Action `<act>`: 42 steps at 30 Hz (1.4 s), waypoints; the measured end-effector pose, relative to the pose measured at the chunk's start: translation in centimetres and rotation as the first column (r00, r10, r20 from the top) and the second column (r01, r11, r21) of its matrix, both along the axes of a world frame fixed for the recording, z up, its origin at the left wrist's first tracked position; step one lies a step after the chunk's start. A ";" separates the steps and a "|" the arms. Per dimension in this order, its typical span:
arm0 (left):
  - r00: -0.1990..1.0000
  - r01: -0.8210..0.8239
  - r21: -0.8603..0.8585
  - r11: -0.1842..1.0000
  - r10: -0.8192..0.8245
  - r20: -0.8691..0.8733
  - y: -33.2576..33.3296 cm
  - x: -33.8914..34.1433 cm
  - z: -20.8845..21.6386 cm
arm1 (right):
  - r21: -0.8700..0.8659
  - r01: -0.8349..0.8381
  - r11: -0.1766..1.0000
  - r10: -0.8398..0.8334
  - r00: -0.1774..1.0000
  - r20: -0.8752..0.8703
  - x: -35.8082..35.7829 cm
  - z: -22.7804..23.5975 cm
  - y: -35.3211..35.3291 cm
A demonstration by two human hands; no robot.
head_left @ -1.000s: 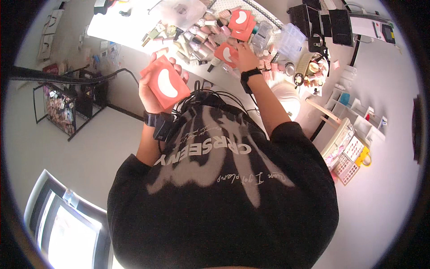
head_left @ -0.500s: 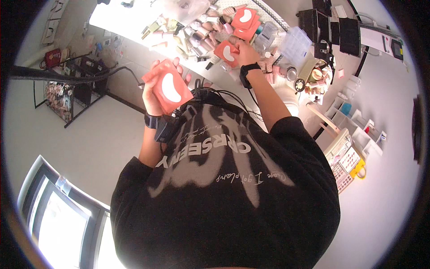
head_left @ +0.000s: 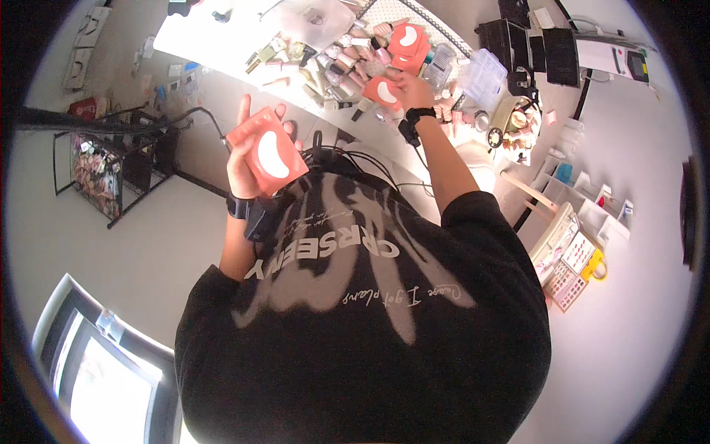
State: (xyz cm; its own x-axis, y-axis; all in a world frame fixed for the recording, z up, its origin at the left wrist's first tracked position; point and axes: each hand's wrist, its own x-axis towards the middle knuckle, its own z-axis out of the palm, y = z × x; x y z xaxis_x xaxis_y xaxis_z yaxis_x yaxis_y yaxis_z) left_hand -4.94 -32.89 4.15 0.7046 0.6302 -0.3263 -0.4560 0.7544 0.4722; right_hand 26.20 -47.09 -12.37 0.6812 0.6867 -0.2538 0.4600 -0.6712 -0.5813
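Observation:
My left hand [head_left: 240, 172] holds up coral-red eye patch packets [head_left: 259, 166], which look stacked. A white crescent shows on the top one. The thumb lies over the packets' edge, and one finger sticks up beyond them. Over the table's near edge, my right hand [head_left: 416, 95] pinches a similar coral packet [head_left: 381, 95] by its right side. Just beyond it, several more coral packets [head_left: 408, 46] lie in an overlapping pile. Nail polish bottles [head_left: 336, 74] crowd the table to the left of my right hand.
Clear plastic boxes [head_left: 484, 74] stand right of the packet pile. A translucent bag [head_left: 314, 22] lies at the back. Black cables [head_left: 355, 159] run in front of my waist. Black cases [head_left: 558, 55] stand at the far right, and a wire rack [head_left: 111, 174] is on the left.
The view has shifted slightly. The packets in my left hand sit more squarely together, and that hand is a little further left. My right hand keeps its pinch on the packet.

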 end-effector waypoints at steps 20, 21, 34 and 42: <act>0.959 0.236 0.003 0.972 -0.233 0.163 11.5 -5.8 1.3 | 0.274 0.306 0.912 -0.348 0.930 0.118 -6.1 11.6 -1.3; 0.958 0.244 0.008 0.970 -0.242 0.153 11.5 -5.7 1.1 | 0.357 0.361 0.861 -0.377 0.926 -0.028 -7.3 13.1 -0.8; 0.894 0.440 -0.029 0.898 -0.435 0.108 11.0 -4.1 1.7 | 0.545 0.369 0.753 -0.022 0.842 -0.539 -27.4 26.6 9.0; 0.863 0.468 0.040 0.883 -0.466 0.192 10.4 -4.8 1.4 | 0.398 0.121 0.909 -0.098 0.992 -0.078 -29.4 25.3 11.6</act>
